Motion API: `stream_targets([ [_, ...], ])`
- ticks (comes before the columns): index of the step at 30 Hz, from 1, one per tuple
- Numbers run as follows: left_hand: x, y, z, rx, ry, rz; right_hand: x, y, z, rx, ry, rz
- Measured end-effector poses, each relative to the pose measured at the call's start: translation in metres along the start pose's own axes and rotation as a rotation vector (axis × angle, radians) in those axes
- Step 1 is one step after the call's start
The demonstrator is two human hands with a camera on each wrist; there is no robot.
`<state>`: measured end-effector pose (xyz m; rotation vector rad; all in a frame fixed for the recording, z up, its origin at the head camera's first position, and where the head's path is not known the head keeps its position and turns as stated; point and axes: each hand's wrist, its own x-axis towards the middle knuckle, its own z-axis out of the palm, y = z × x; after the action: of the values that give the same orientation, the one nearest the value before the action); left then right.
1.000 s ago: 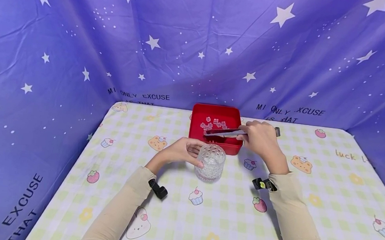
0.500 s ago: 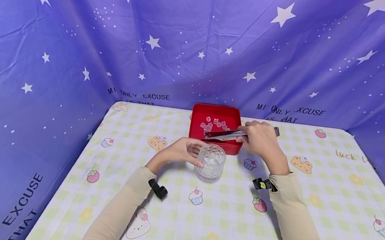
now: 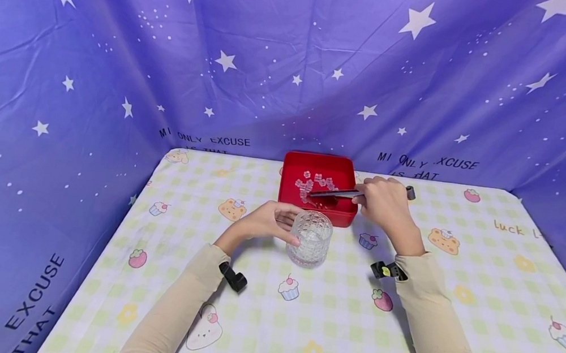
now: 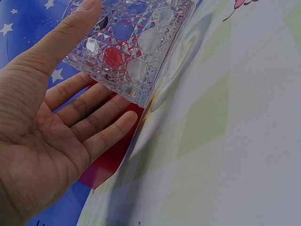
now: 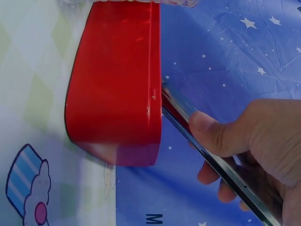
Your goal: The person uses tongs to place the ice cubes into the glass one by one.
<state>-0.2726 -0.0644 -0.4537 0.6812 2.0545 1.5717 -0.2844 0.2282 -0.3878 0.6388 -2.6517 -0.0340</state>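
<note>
A clear cut-pattern drinking glass (image 3: 309,241) stands upright on the cloth, right in front of a red box (image 3: 337,220). My left hand (image 3: 267,220) holds its left side, the thumb near and the fingers behind. In the left wrist view the thumb lies along the glass (image 4: 134,52) and the fingers stretch past its base. My right hand (image 3: 385,202) grips metal tongs (image 3: 337,194), whose tips reach down into the box among several small clear cubes (image 3: 305,185). The tong arms look close together; whether a cube is between them I cannot tell. The box wall hides the tips in the right wrist view.
A checked tablecloth (image 3: 315,321) with cartoon prints covers the table. Purple star-printed curtains (image 3: 294,58) hang behind the box and along both sides.
The tongs dipped toward the near side of the box, then moved slightly up and to the right. Their arms now look closer together. The left hand and glass stay put.
</note>
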Motion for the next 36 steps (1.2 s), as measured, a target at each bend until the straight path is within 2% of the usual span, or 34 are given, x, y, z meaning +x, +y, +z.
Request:
stream_targets([
  [10, 0.0004, 0.0002, -0.0002, 0.004, -0.004, 0.005, 0.0011, 0.0030, 0.0023, 0.007, 0.033, 0.013],
  [25, -0.0010, 0.0015, 0.0001, 0.008, 0.003, -0.003, 0.0013, -0.0057, 0.0062, 0.021, 0.014, 0.004],
  [36, 0.0000, -0.0009, -0.0003, 0.002, 0.001, 0.005, 0.0013, -0.0069, 0.0069, 0.015, 0.036, -0.002],
])
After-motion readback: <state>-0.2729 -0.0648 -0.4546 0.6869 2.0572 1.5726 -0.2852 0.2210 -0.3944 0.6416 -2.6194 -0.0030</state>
